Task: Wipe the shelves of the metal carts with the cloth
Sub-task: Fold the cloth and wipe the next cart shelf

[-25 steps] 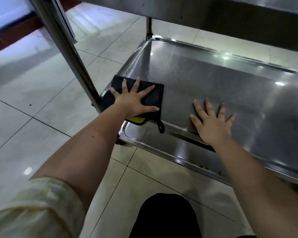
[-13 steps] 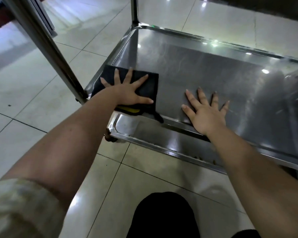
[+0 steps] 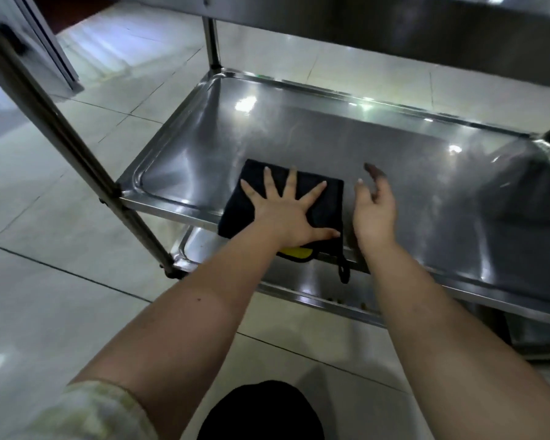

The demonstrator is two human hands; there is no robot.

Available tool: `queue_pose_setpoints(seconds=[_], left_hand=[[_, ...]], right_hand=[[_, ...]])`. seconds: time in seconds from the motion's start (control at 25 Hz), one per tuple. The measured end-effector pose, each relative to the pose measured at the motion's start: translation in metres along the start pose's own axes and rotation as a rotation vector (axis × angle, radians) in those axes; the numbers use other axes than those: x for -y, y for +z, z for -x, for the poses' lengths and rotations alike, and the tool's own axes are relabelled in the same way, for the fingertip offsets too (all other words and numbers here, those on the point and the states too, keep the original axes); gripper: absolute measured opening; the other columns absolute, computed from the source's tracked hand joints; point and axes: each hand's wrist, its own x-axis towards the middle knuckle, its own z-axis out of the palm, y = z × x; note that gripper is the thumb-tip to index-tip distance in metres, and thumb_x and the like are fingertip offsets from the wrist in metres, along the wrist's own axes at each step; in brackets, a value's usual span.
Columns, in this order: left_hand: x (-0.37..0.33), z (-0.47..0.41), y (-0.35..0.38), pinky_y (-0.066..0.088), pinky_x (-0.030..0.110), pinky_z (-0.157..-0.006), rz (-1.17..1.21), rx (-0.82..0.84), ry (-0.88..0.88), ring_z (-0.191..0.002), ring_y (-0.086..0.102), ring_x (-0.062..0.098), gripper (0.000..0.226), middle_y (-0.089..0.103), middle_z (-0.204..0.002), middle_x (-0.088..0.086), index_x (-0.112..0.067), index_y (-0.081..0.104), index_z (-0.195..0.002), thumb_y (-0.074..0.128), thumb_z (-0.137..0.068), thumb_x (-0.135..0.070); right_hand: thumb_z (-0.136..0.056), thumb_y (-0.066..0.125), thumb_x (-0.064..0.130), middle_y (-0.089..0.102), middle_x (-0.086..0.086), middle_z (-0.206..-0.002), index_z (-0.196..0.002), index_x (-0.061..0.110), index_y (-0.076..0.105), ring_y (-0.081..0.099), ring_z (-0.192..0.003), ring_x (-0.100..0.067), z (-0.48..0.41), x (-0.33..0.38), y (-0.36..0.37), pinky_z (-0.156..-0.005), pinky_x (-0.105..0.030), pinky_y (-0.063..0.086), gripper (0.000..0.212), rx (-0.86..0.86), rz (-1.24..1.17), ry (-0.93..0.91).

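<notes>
Flat under the left hand (image 3: 288, 214) lies the cloth (image 3: 324, 198), a dark, soft-looking folded rectangle with a yellow patch (image 3: 296, 253) peeking out below the wrist and a thin black loop (image 3: 343, 274) dangling over the shelf's near lip. That hand is not gripping; its fingers (image 3: 291, 182) are fanned wide and the palm presses the fabric down onto the middle shelf (image 3: 426, 185), a shallow stainless tray with rounded corners, a raised rolled rim and a brushed, faintly streaked surface that throws back bright ceiling glints. Just to the right of the cloth, the right hand (image 3: 375, 211) is lifted off the metal, loosely open and holding nothing, its fingers slightly curled and one fingertip blurred. Left of the left hand a smooth tubular steel post (image 3: 61, 134) slants past the tray's corner. Below both wrists a lower shelf (image 3: 299, 281) shows its shiny edge, and glossy pale floor tiles (image 3: 45, 296) spread beneath the forearms.
</notes>
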Motion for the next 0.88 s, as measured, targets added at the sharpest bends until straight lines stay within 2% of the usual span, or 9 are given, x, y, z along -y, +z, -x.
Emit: queue_pose_setpoints(seconds=[0.12, 0.2, 0.28, 0.36, 0.48, 0.56, 0.64, 0.76, 0.88], left_hand=[[-0.079, 0.003, 0.008, -0.014, 0.082, -0.093, 0.005, 0.010, 0.063, -0.137, -0.027, 0.053, 0.100, -0.026, -0.159, 0.008, -0.052, -0.014, -0.147, 0.024, -0.066, -0.097], [-0.122, 0.010, 0.013, -0.015, 0.080, -0.095, 0.056, -0.009, 0.082, -0.141, -0.022, 0.051, 0.097, -0.017, -0.162, 0.008, -0.051, 0.000, -0.150, 0.024, -0.067, -0.096], [-0.136, 0.012, 0.005, -0.004, 0.071, -0.106, 0.270, -0.124, 0.014, -0.146, 0.003, 0.042, 0.078, 0.017, -0.161, 0.005, -0.045, 0.036, -0.144, 0.037, -0.077, -0.085], [-0.117, 0.001, -0.009, 0.026, 0.051, -0.106, 0.363, -0.391, -0.068, -0.133, 0.035, 0.033, 0.042, 0.053, -0.137, 0.005, -0.034, 0.060, -0.124, 0.051, -0.090, -0.057], [-0.063, -0.026, -0.021, 0.036, 0.042, -0.096, 0.148, -0.485, 0.010, -0.124, 0.042, 0.030, 0.033, 0.058, -0.130, 0.004, -0.027, 0.060, -0.127, 0.053, -0.096, -0.037], [-0.049, -0.034, -0.020, 0.033, 0.046, -0.100, 0.037, -0.335, 0.087, -0.128, 0.040, 0.029, 0.040, 0.054, -0.136, 0.003, -0.025, 0.056, -0.132, 0.049, -0.098, -0.044], [-0.048, -0.039, -0.015, 0.034, 0.044, -0.099, 0.008, -0.315, 0.121, -0.123, 0.044, 0.029, 0.040, 0.056, -0.130, 0.006, -0.023, 0.059, -0.128, 0.050, -0.097, -0.046], [-0.053, -0.032, -0.026, 0.037, 0.039, -0.090, 0.036, -0.493, 0.160, -0.112, 0.050, 0.031, 0.030, 0.061, -0.115, 0.009, -0.019, 0.064, -0.114, 0.058, -0.093, -0.040], [-0.061, 0.001, -0.029, 0.030, 0.039, -0.091, 0.140, -0.782, 0.239, -0.106, 0.052, 0.028, 0.022, 0.062, -0.107, 0.004, -0.020, 0.064, -0.104, 0.058, -0.093, -0.037]], right_hand=[[-0.092, 0.049, -0.001, 0.057, -0.001, -0.122, -0.128, 0.011, 0.057, 0.053, -0.108, -0.013, -0.021, -0.005, -0.065, -0.078, 0.001, 0.036, 0.039, -0.061, 0.112, 0.038], [-0.091, 0.047, -0.005, 0.059, -0.005, -0.126, -0.125, 0.008, 0.060, 0.054, -0.117, -0.022, -0.029, -0.010, -0.108, -0.074, 0.002, 0.036, 0.038, -0.020, 0.220, 0.057], [-0.093, 0.048, -0.001, 0.060, -0.006, -0.126, -0.125, 0.010, 0.060, 0.055, -0.114, -0.018, -0.030, -0.010, -0.131, -0.077, -0.005, 0.039, 0.036, 0.050, 0.312, 0.074], [-0.096, 0.051, 0.006, 0.059, -0.006, -0.129, -0.130, 0.011, 0.057, 0.054, -0.115, -0.016, -0.031, -0.005, -0.129, -0.088, -0.015, 0.040, 0.035, 0.210, 0.378, 0.067], [-0.097, 0.056, 0.022, 0.057, -0.012, -0.134, -0.135, 0.012, 0.053, 0.052, -0.123, -0.030, -0.032, -0.002, -0.100, -0.103, -0.034, 0.041, 0.039, 0.431, 0.646, -0.049], [-0.096, 0.057, 0.033, 0.057, -0.013, -0.130, -0.131, 0.013, 0.053, 0.048, -0.124, -0.034, -0.031, -0.005, -0.083, -0.102, -0.043, 0.040, 0.040, 0.378, 0.927, -0.137], [-0.095, 0.058, 0.034, 0.056, -0.014, -0.125, -0.125, 0.011, 0.054, 0.044, -0.124, -0.034, -0.031, 0.003, -0.076, -0.098, -0.043, 0.036, 0.038, 0.303, 1.112, -0.181], [-0.093, 0.061, 0.033, 0.057, -0.012, -0.119, -0.117, 0.013, 0.059, 0.048, -0.117, -0.032, -0.027, 0.029, -0.084, -0.093, -0.040, 0.038, 0.031, 0.256, 1.092, -0.246], [-0.090, 0.063, 0.028, 0.060, -0.006, -0.109, -0.104, 0.018, 0.064, 0.049, -0.109, -0.028, -0.015, 0.036, -0.116, -0.088, -0.035, 0.030, 0.017, 0.127, 0.849, -0.380]])
